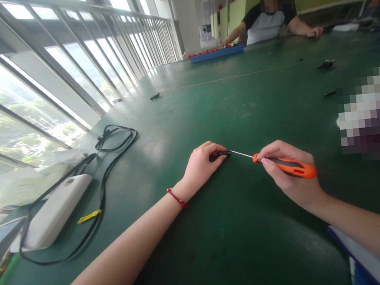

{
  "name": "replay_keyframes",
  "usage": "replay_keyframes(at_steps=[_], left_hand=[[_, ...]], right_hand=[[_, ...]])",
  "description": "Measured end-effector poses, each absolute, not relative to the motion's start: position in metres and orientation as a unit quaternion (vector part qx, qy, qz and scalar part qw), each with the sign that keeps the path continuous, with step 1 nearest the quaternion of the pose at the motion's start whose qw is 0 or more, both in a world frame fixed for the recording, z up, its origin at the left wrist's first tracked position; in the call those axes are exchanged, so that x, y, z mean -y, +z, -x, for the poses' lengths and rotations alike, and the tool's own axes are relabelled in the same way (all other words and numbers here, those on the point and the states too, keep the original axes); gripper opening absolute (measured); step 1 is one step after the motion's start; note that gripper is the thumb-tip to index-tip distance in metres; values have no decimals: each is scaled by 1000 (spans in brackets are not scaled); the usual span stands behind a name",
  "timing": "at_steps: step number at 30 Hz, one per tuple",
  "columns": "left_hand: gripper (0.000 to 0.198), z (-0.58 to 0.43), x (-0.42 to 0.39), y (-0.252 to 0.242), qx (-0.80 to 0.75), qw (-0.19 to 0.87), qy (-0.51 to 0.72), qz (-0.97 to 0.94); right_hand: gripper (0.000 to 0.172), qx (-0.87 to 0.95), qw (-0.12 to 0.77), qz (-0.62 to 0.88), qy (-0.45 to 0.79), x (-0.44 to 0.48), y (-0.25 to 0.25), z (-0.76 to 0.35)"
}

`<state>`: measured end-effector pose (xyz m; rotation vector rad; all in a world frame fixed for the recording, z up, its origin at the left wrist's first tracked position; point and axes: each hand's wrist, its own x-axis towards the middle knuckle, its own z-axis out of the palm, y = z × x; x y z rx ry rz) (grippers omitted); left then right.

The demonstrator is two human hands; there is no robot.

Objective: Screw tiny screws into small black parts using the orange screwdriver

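My left hand (201, 163) rests on the green table (218, 229), its fingers pinched on a small black part (218, 155). A red cord circles that wrist. My right hand (289, 173) grips an orange-handled screwdriver (291, 166). Its thin metal shaft (241, 154) points left, and the tip meets the black part between my left fingers.
A white power bank (53, 211) with a looped black cable (109, 143) lies at the left near the window railing. Small black parts (154, 96) are scattered farther off. A blue tray with red pieces (215, 52) sits at the far end, where another person leans on the table.
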<state>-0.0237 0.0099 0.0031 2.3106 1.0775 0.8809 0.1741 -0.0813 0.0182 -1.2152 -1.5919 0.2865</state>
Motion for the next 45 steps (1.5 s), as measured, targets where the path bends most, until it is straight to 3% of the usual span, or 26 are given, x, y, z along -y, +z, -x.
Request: replay_keyframes(at_steps=[45], left_hand=[[11, 24, -9, 5, -379, 236, 319, -836]], right_hand=[[14, 673, 533, 501, 109, 84, 20, -174]])
